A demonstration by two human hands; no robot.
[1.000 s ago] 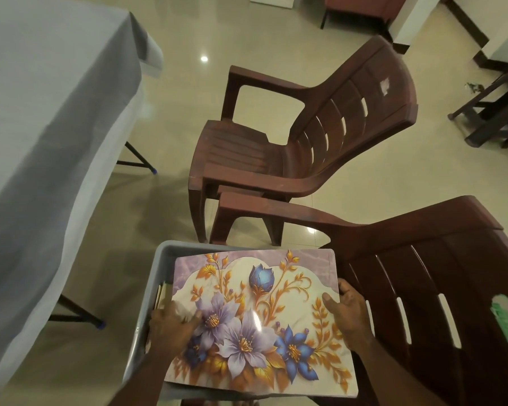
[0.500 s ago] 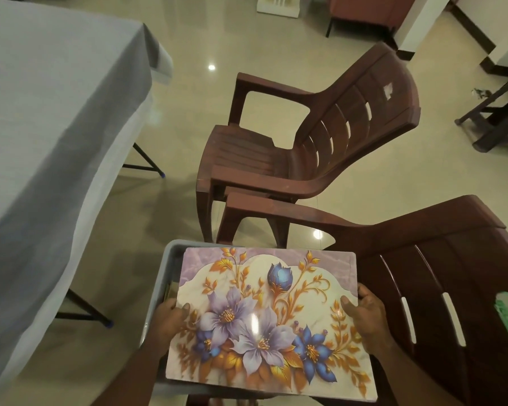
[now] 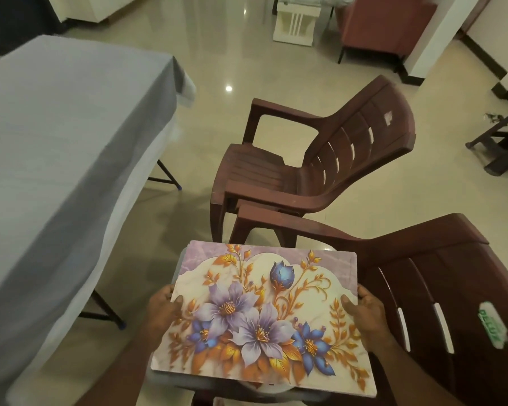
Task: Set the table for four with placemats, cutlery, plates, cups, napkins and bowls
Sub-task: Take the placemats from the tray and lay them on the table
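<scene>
The person holds a flowered placemat flat in front of the body, at about 6 o'clock in the view. The left hand grips its left edge, with the thumb on the printed face and the fingers curled under. The right hand grips the right edge in the same way. So both hands are closed on the mat, and neither is free. If more mats lie under the top one, I cannot tell.

Below the mat a grey bin shows only at its near rim. It seems to stand on the near brown chair, at about 4 o'clock. What is inside it is hidden.

The surface, covered with a grey cloth, lies at about 10 o'clock, well apart from the mat. The part in view carries nothing. A second brown chair stands at about 1 o'clock.

I judge that this is the first step, the placemats, and that the task is near its beginning. The next move calls for a turn toward 10 o'clock and a carry over the edge of the cloth. The mat should stay level and be laid square to that edge, with room kept for three other places.
</scene>
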